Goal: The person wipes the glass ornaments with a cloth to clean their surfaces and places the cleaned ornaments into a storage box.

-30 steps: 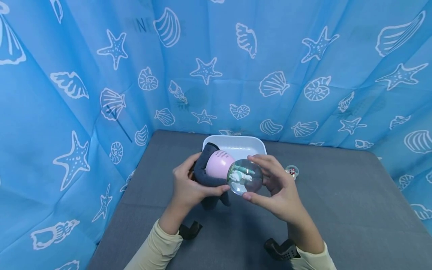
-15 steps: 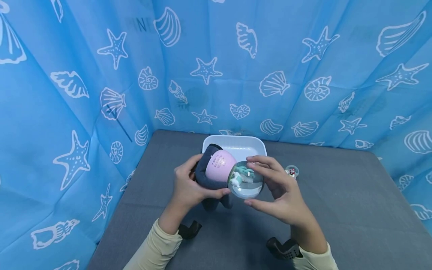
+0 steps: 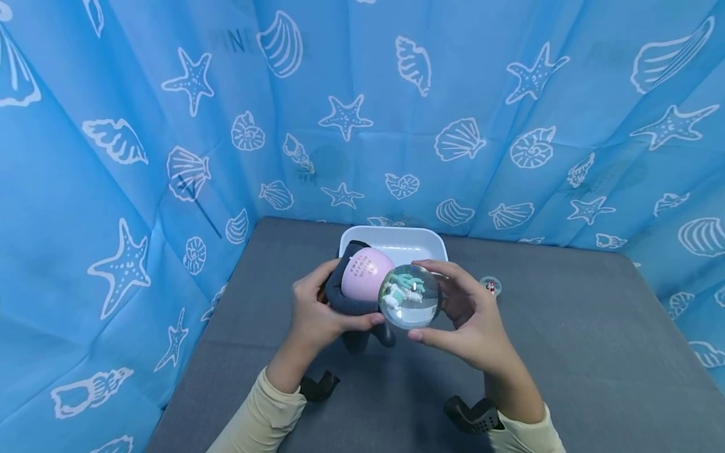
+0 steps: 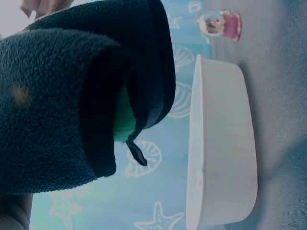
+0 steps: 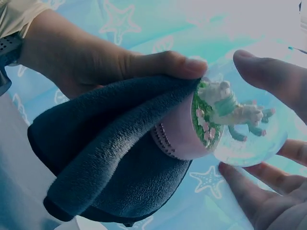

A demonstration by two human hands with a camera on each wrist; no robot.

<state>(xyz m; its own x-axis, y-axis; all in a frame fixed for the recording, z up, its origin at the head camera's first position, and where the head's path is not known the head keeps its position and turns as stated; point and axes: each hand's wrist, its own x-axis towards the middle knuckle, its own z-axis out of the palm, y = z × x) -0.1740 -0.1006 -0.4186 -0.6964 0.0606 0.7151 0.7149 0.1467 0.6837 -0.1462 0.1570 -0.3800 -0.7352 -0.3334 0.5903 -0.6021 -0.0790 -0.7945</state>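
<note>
A snow globe is held up over the table on its side, its glass ball [image 3: 410, 297] towards the right and its pink base [image 3: 365, 275] towards the left. Inside the ball are white animal figures and green plants. My left hand [image 3: 317, 308] grips a dark grey cloth [image 5: 115, 158] folded round the base, thumb along its near edge. Fingers and thumb of my right hand [image 3: 472, 324] curl round the glass from the right. In the left wrist view, the hanging cloth [image 4: 57, 105] fills the left side and hides most of the globe.
Behind the hands stands a white tray [image 3: 396, 233], partly covered by them in the head view. A smaller snow globe [image 3: 490, 286] with a red figure sits right of the tray on the grey tabletop [image 3: 589, 352]. A blue shell-print curtain [image 3: 362, 157] hangs beyond the table.
The snow globe has turned about its own axis, so the lettering on its base and the figures inside face differently. My right-hand fingers have shifted slightly; the left hand stays nearly in place.
</note>
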